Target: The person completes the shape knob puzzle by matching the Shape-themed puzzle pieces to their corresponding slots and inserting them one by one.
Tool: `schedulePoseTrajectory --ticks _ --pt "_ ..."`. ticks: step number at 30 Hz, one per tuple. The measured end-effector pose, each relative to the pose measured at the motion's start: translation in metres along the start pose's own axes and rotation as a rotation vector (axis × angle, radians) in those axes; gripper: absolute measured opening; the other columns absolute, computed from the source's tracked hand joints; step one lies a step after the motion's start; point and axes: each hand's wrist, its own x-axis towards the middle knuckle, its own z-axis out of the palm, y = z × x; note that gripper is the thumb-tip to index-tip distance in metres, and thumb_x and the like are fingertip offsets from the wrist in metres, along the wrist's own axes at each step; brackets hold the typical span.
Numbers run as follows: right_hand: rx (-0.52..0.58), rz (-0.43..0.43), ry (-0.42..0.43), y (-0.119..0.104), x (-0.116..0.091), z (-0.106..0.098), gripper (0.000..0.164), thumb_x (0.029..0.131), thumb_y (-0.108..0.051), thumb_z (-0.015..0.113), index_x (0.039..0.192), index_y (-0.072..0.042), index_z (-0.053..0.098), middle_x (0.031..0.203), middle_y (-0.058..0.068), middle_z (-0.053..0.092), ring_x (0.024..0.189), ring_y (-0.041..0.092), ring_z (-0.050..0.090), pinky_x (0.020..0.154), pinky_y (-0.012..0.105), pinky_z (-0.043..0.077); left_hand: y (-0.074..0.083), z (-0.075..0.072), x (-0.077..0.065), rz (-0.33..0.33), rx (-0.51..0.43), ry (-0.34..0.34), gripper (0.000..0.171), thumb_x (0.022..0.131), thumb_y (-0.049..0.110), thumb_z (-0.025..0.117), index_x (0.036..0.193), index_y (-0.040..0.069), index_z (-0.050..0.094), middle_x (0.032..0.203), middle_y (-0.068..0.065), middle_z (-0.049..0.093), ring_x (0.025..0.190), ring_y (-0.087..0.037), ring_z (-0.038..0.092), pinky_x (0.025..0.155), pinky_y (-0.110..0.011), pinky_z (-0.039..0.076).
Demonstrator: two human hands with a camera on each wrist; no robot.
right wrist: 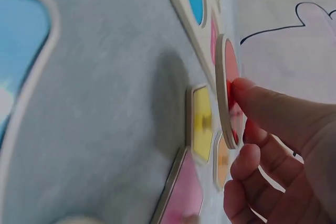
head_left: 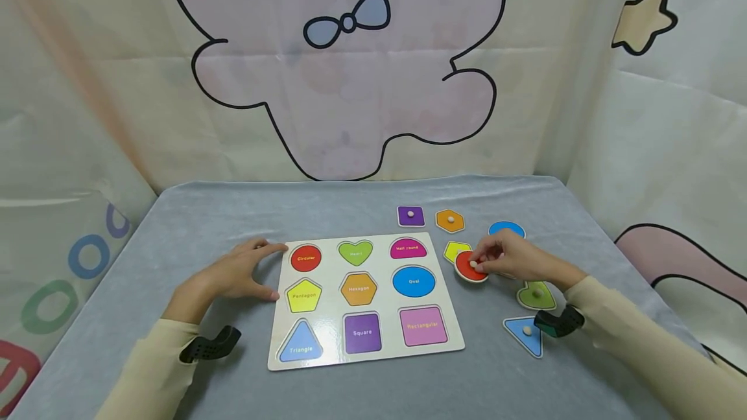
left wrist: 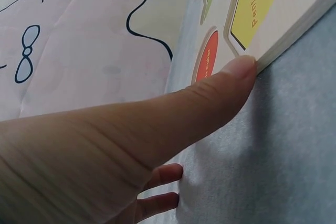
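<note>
In the head view, a white shape board (head_left: 332,336) with printed, labelled shapes lies on the table. My left hand (head_left: 233,271) touches its left edge with thumb and forefinger extended; the left wrist view shows the thumb (left wrist: 210,98) against the edge beside the yellow pentagon print. To the right of the board, my right hand (head_left: 516,256) pinches the knob of a red circle puzzle piece (head_left: 465,271). The right wrist view shows that circle (right wrist: 226,98) tilted and raised off the cloth. A yellow pentagon piece (head_left: 455,251) lies just behind it, partly covered.
Beyond the board lie a purple square piece (head_left: 411,220) and an orange hexagon piece (head_left: 450,222). A blue piece (head_left: 506,227), a green heart piece (head_left: 535,297) and a blue triangle piece (head_left: 528,334) surround the right arm. A pink piece (right wrist: 184,192) shows in the right wrist view.
</note>
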Motion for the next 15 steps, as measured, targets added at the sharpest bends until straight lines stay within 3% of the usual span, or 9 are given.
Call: schedulePoseTrajectory --ticks 15 --pt "0.052 -0.004 -0.014 -0.011 0.036 0.016 0.008 0.09 -0.012 0.076 0.096 -0.007 0.077 0.076 0.005 0.064 0.07 0.012 0.053 0.06 0.019 0.046 -0.001 0.0 0.0 0.017 0.01 0.011 0.095 0.069 0.05 0.089 0.15 0.022 0.048 0.152 -0.027 0.039 0.136 -0.05 0.039 0.104 -0.075 0.039"
